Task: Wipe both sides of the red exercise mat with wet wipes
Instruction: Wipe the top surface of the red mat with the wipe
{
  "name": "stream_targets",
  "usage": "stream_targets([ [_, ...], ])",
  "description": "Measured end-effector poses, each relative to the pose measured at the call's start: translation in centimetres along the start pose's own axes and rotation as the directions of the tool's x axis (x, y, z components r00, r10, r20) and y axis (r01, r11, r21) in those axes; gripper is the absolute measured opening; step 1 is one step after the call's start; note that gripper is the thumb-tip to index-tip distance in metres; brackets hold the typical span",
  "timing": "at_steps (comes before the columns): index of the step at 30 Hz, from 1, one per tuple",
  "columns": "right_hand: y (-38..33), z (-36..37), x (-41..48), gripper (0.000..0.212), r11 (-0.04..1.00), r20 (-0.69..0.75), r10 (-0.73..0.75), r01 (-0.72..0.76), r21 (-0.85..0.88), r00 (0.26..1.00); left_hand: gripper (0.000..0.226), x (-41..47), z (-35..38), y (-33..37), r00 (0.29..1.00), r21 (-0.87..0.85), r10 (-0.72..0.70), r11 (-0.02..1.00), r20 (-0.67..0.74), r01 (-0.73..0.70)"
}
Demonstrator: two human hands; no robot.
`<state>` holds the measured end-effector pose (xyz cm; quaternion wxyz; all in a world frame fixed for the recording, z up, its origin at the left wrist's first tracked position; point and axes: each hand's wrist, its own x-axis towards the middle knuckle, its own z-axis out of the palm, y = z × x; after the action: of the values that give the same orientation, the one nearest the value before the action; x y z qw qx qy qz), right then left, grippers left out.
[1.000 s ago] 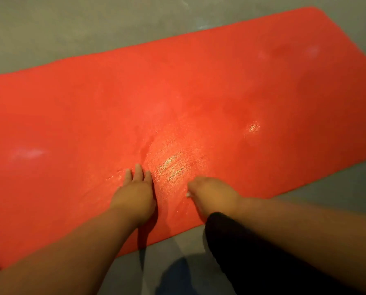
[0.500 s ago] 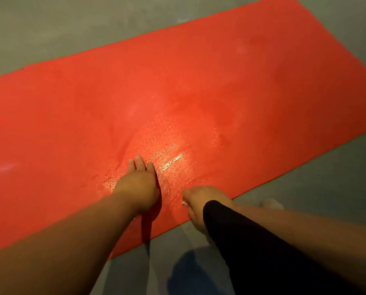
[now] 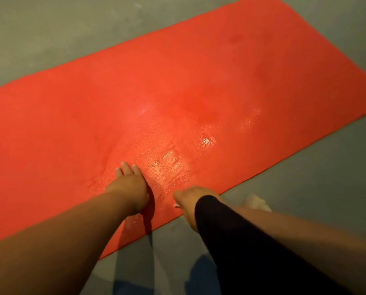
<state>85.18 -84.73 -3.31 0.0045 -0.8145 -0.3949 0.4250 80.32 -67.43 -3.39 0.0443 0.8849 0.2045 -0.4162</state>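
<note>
- Black-clad leg [image 3: 241, 252], at 5 o'clock, nearest us. It covers part of our right wrist.
- Right hand [image 3: 188, 201], at 6 o'clock on the mat's near edge. The fingers are curled under and clenched on a wet wipe [image 3: 177, 205], of which only a white sliver shows.
- Pale blurred shape [image 3: 256, 202], on the floor at 3 o'clock of that hand. We cannot tell what it is.
- Left hand [image 3: 131, 184], at 9 o'clock of the right hand. The fingers are straight and the palm is pressed flat on the mat, grasping nothing. We judge that it pins the sheet.
- Wet sheen [image 3: 167, 165], at 12 o'clock of both hands, likely slippery.
- Red exercise mat [image 3: 231, 71], flat on the floor, running from 9 o'clock to 2 o'clock.
  - Handling: we judge it light, soft and floppy. A crease beside our left fingers suggests it bunches when pushed.
  - Hold: to turn it over, we would take the near long edge or a corner, on a dry stretch.
- Grey floor [image 3: 50, 28], at 11 o'clock, farthest from us.
</note>
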Motion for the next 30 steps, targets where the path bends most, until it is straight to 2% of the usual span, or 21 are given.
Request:
stream_targets([
  [1, 0.5, 0.0, -0.1, 0.020, 1.000, -0.054, -0.017, 0.017, -0.003, 0.998, 0.085, -0.2, 0.1, -0.1, 1.000, 0.000, -0.004, 1.000, 0.018, 0.004],
  [3, 3.7, 0.4, -0.8, 0.011, 1.000, -0.299, -0.002, 0.009, 0.024, 0.954, 0.086, -0.4, -0.1, -0.2, 1.000, 0.012, 0.005, 1.000, 0.021, -0.005],
  [5, 8.3, 0.2, -2.0, 0.009, 0.986, -0.471, 0.160, -0.123, 0.109, 0.868, 0.083, -0.5, -1.0, 0.1, 0.996, 0.053, 0.062, 0.997, -0.060, -0.059],
  [8, 14.8, -1.9, -3.5, 0.015, 0.902, -0.521, 0.432, -0.348, 0.256, 0.736, 0.082, -0.4, -2.1, 1.2, 0.967, 0.167, 0.208, 0.969, -0.145, -0.183],
  [10, 16.5, -2.6, -3.9, 0.013, 0.870, -0.528, 0.491, -0.353, 0.345, 0.693, 0.086, 0.3, -2.5, 2.2, 0.962, 0.181, 0.239, 0.960, -0.131, -0.214],
  [13, 12.6, -1.1, -2.8, 0.007, 0.917, -0.523, 0.398, -0.305, 0.258, 0.753, 0.089, 1.5, -2.6, 3.6, 0.957, 0.171, 0.264, 0.955, -0.124, -0.241],
  [14, 9.9, -0.5, -2.1, 0.008, 0.947, -0.488, 0.318, -0.246, 0.207, 0.813, 0.088, 1.7, -2.6, 4.0, 0.950, 0.178, 0.283, 0.949, -0.129, -0.259],
  [16, 4.9, 0.5, -1.6, 0.017, 0.993, -0.310, 0.090, -0.063, 0.095, 0.947, 0.087, 2.2, -2.7, 4.6, 0.939, 0.193, 0.312, 0.940, -0.144, -0.283],
  [17, 3.7, 1.0, -1.5, 0.020, 0.998, -0.230, -0.025, 0.037, 0.047, 0.973, 0.088, 2.3, -2.7, 4.8, 0.943, 0.191, 0.305, 0.942, -0.132, -0.277],
  [18, 3.9, 1.2, -1.8, 0.021, 0.995, -0.234, -0.093, 0.100, 0.014, 0.968, 0.092, 2.4, -2.7, 5.0, 0.953, 0.178, 0.287, 0.947, -0.093, -0.268],
  [19, 5.3, 1.2, -2.3, 0.018, 0.995, -0.312, -0.086, 0.099, 0.024, 0.946, 0.098, 2.5, -2.7, 5.0, 0.962, 0.164, 0.271, 0.951, -0.036, -0.262],
  [20, 7.3, 1.2, -2.6, 0.014, 0.997, -0.406, -0.005, 0.035, 0.064, 0.914, 0.103, 2.5, -2.8, 5.1, 0.966, 0.164, 0.260, 0.952, 0.015, -0.259],
  [22, 12.8, 0.3, -3.6, 0.007, 0.959, -0.534, 0.277, -0.194, 0.207, 0.799, 0.109, 2.5, -3.1, 5.3, 0.965, 0.192, 0.254, 0.946, 0.063, -0.261],
  [24, 17.0, -1.5, -4.8, 0.007, 0.853, -0.567, 0.522, -0.391, 0.346, 0.638, 0.111, 2.5, -3.2, 5.2, 0.965, 0.193, 0.256, 0.945, 0.062, -0.263],
  [25, 17.8, -1.9, -5.0, 0.006, 0.818, -0.559, 0.575, -0.435, 0.377, 0.598, 0.111, 2.5, -3.1, 5.2, 0.965, 0.185, 0.256, 0.947, 0.059, -0.262],
  [26, 17.4, -2.2, -4.8, 0.005, 0.821, -0.553, 0.569, -0.449, 0.351, 0.608, 0.111, 2.5, -3.1, 5.3, 0.965, 0.176, 0.258, 0.948, 0.056, -0.264],
  [27, 15.6, -2.1, -3.9, 0.005, 0.861, -0.548, 0.505, -0.430, 0.271, 0.667, 0.111, 2.5, -3.0, 5.3, 0.965, 0.167, 0.259, 0.950, 0.051, -0.264],
  [28, 13.2, -1.5, -2.7, 0.008, 0.917, -0.511, 0.398, -0.348, 0.196, 0.762, 0.111, 2.5, -3.0, 5.1, 0.964, 0.159, 0.262, 0.951, 0.041, -0.265],
  [30, 7.2, -0.3, -0.4, 0.017, 0.977, -0.309, 0.190, -0.148, 0.155, 0.932, 0.111, 2.4, -3.1, 4.9, 0.963, 0.141, 0.268, 0.953, 0.018, -0.268],
])
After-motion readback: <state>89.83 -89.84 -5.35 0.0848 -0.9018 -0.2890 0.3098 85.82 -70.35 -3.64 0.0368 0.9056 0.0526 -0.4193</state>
